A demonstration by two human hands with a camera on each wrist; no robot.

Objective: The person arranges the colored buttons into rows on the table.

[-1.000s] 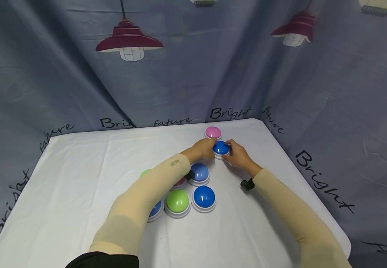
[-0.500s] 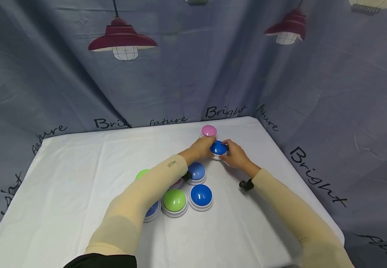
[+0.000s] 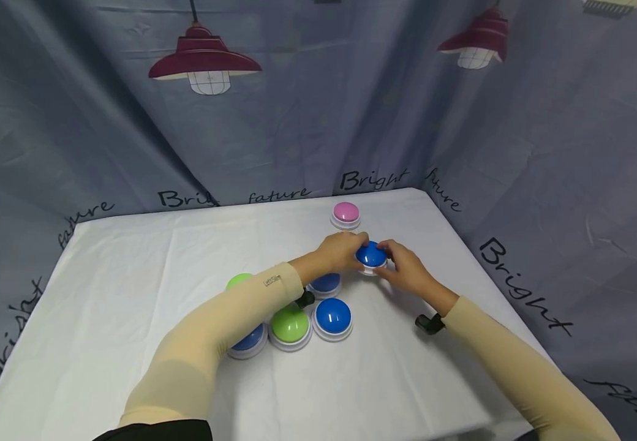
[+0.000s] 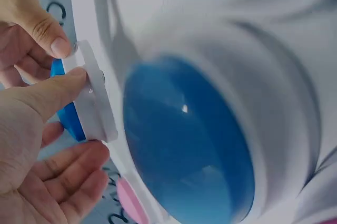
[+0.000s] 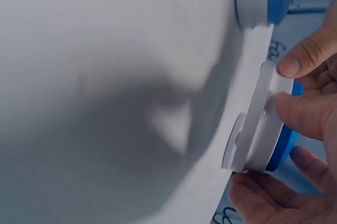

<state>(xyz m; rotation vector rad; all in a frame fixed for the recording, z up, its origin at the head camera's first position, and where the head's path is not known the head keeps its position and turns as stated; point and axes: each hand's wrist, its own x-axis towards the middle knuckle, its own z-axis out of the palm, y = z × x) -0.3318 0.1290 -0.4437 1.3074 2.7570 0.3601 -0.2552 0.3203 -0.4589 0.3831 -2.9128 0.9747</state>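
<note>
Both hands hold one blue dome push button [image 3: 370, 253] with a white round base, close over the white table. My left hand [image 3: 340, 252] grips its left side, thumb and fingers on the base and dome edge. From the right, my right hand [image 3: 407, 269] pinches the opposite side, with its thumb on the white base [image 5: 266, 113]. In the left wrist view the fingers of both hands meet round the button's base [image 4: 95, 97]. A pink push button [image 3: 346, 212] stands just behind, apart from the held one.
Nearer the body stand a blue button [image 3: 326, 283], another blue button [image 3: 333, 316], a green button [image 3: 290, 323] and a further blue button [image 3: 249, 338]. The left sleeve partly covers a second green button [image 3: 239, 280]. A patterned curtain [image 3: 296, 135] hangs behind the white table [image 3: 407, 380].
Both hands have brought the held blue button toward the body and slightly right, widening the space to the pink button. The left forearm now covers more of the buttons beneath it.
</note>
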